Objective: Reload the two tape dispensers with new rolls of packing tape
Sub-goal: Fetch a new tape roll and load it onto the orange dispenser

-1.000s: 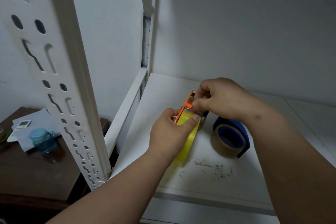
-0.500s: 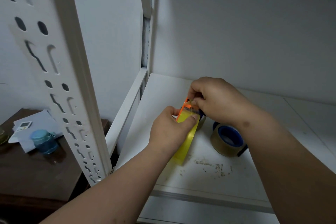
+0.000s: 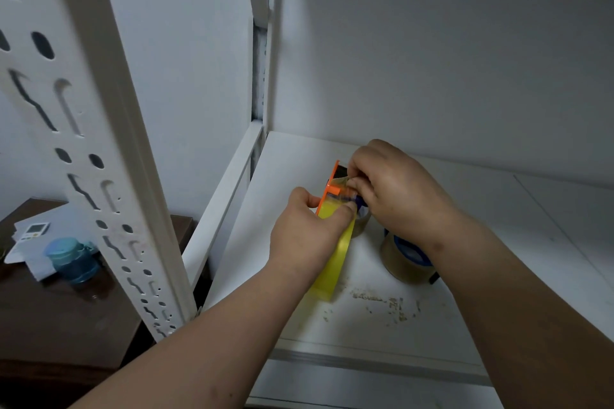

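On the white shelf [image 3: 471, 229] I hold an orange tape dispenser [image 3: 330, 188] with a yellow handle [image 3: 332, 271]. My left hand [image 3: 307, 236] grips it round the handle and body. My right hand [image 3: 395, 191] pinches the loose end of the tape [image 3: 342, 181] at the dispenser's front. The clear roll inside is mostly hidden by my fingers. A second dispenser, blue with a brown tape roll [image 3: 403, 257], lies on the shelf under my right wrist.
Crumbs or debris [image 3: 382, 304] are scattered near the shelf's front edge. A perforated white upright [image 3: 99, 156] stands at the left. Beyond it, a dark wooden table [image 3: 50, 319] carries a blue cup [image 3: 71, 259], papers and a small white device [image 3: 35, 231].
Both hands and the orange dispenser shifted slightly left and away. My right fingers have drawn the tape end further out at the dispenser's front.
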{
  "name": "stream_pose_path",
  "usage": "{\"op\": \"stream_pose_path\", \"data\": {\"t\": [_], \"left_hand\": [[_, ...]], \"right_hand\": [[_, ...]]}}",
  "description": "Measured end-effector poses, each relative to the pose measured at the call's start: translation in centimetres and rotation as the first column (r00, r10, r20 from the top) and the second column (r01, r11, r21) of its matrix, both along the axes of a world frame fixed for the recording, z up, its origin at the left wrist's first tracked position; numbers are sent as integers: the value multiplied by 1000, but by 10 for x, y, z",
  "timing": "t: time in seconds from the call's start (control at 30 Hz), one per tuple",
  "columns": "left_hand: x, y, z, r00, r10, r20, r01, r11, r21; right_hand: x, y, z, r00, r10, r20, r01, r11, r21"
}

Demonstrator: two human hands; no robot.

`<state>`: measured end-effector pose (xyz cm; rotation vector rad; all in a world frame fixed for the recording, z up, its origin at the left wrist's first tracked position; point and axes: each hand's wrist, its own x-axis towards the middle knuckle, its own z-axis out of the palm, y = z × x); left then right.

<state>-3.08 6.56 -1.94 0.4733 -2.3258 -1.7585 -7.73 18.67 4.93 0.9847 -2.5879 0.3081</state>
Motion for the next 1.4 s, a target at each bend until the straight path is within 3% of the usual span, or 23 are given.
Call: {"op": "stream_pose_path", "data": {"t": [0.3,0.73,0.93,1.1,1.3,1.4], "left_hand": [[-6,0,6,997,-44,63,48,997,-60],[0,-2,2,999,-37,14,38,995,-90],[1,-6,0,999,-31,25,34,995,-92],[1,-6,3,999,-20,45,24,997,-71],[-1,-3,4,999,-36,36,40,994,-101],[-1,-4,2,999,-31,26,33,994,-106]], "right_hand": [[0,-3,9,985,-48,166,52,998,-20],[1,-21,15,962,-134,239,123,990,64],[-2,-26,2,989,-127,75,121,989,85],[1,-22,-4,966,-109,-234,154,971,183],[5,-13,8,987,-97,-126,119,978,174],[8,-25,6,984,-71,-166,111,962,250]]}}
